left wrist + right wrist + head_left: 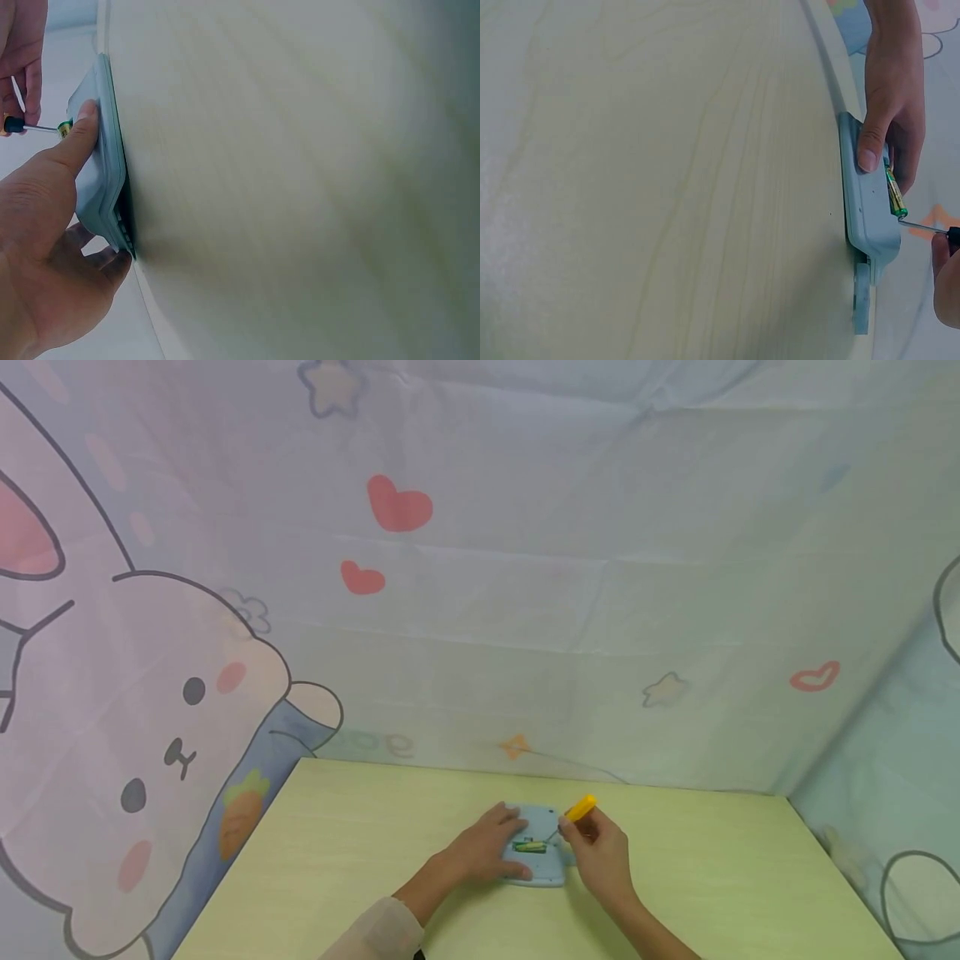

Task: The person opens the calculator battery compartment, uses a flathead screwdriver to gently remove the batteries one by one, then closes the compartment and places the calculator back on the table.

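A light blue plastic device (542, 870) lies on the table with its battery compartment uncovered. Green-and-yellow batteries (531, 847) show there; in the right wrist view one battery (895, 193) stands partly out at a slant. My left hand (483, 847) holds the device from the left, thumb on its near part and fingers on its far part. My right hand (603, 860) grips a screwdriver (581, 808) by its yellow handle. In the right wrist view the thin metal shaft (926, 226) reaches the end of the battery. The left wrist view shows the screwdriver (37, 128) beyond my left thumb.
A light blue flat piece (862, 298) lies on the table beside the device, close to my right hand. The pale wooden table (360, 835) ends at a printed cloth backdrop (480, 635) behind, with more cloth at both sides.
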A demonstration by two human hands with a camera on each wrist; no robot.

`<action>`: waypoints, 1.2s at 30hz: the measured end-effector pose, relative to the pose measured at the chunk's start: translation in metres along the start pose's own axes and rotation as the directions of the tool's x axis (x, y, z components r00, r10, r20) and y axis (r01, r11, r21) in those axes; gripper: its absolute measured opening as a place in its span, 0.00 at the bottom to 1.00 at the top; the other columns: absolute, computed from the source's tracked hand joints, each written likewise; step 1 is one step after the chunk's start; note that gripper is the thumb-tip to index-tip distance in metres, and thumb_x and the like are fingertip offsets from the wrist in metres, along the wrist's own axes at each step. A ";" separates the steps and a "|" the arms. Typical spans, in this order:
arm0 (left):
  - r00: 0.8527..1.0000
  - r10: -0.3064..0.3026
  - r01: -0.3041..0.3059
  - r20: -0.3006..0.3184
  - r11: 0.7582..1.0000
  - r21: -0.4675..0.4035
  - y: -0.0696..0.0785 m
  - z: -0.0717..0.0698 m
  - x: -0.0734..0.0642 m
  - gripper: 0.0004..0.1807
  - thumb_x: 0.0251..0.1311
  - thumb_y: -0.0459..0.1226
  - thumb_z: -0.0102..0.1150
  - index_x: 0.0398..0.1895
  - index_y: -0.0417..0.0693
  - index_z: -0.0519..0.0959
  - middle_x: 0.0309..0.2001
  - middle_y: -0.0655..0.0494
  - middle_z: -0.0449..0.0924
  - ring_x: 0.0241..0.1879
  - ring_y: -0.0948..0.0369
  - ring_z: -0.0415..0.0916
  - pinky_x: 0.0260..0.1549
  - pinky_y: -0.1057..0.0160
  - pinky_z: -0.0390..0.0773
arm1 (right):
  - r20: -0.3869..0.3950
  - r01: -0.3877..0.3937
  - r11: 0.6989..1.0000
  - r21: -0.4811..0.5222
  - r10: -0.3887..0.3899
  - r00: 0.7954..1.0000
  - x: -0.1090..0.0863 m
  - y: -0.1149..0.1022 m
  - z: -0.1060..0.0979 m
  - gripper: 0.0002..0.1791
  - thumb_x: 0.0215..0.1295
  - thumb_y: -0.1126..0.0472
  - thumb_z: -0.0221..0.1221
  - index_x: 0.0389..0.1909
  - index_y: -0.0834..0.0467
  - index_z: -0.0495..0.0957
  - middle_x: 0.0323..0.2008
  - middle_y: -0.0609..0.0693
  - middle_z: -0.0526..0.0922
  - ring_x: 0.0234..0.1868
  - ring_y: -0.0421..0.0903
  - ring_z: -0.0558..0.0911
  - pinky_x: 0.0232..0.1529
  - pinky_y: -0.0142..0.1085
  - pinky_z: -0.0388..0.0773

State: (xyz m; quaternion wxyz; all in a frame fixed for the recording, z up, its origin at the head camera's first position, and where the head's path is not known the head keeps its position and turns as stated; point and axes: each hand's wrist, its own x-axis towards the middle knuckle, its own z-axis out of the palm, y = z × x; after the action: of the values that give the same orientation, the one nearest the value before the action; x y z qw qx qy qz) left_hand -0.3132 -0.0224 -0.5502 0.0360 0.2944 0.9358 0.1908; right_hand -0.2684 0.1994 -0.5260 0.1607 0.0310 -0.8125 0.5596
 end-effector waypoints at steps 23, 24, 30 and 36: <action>1.000 -0.012 0.012 0.001 1.000 -0.017 0.001 -0.002 -0.001 0.48 0.60 0.64 0.71 0.78 0.52 0.71 0.80 0.53 0.62 0.83 0.49 0.51 0.76 0.50 0.64 | -0.014 -0.008 1.000 -0.019 0.008 1.000 0.010 -0.003 -0.016 0.11 0.70 0.63 0.70 0.47 0.61 0.79 0.43 0.55 0.87 0.46 0.50 0.87 0.44 0.26 0.83; 1.000 -0.011 0.011 0.000 1.000 -0.016 0.001 -0.002 -0.001 0.48 0.60 0.64 0.71 0.78 0.52 0.70 0.81 0.53 0.62 0.83 0.49 0.51 0.76 0.50 0.64 | -0.014 -0.011 1.000 -0.023 0.011 1.000 0.011 -0.003 -0.017 0.12 0.70 0.62 0.70 0.47 0.61 0.79 0.43 0.54 0.87 0.46 0.49 0.87 0.44 0.26 0.83; 1.000 -0.005 0.005 -0.004 1.000 -0.020 -0.001 0.000 0.000 0.47 0.60 0.64 0.70 0.79 0.53 0.70 0.81 0.53 0.62 0.83 0.49 0.50 0.76 0.50 0.63 | -0.013 -0.025 1.000 -0.009 0.025 1.000 0.013 0.002 -0.024 0.13 0.70 0.61 0.71 0.48 0.60 0.80 0.44 0.54 0.87 0.47 0.48 0.87 0.44 0.27 0.84; 1.000 -0.013 0.013 -0.003 1.000 -0.015 -0.002 0.002 0.001 0.48 0.60 0.65 0.69 0.79 0.54 0.70 0.81 0.55 0.61 0.83 0.50 0.49 0.76 0.51 0.62 | -0.024 -0.029 1.000 -0.011 0.029 0.999 0.013 0.004 -0.029 0.12 0.71 0.60 0.70 0.48 0.61 0.80 0.44 0.55 0.86 0.47 0.49 0.87 0.44 0.26 0.84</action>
State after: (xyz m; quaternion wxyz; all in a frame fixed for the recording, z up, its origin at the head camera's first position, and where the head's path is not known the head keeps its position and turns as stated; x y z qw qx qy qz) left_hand -0.3146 -0.0228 -0.5523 0.0381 0.2876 0.9363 0.1981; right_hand -0.2752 0.2297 -0.5164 0.1626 0.0116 -0.8139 0.5577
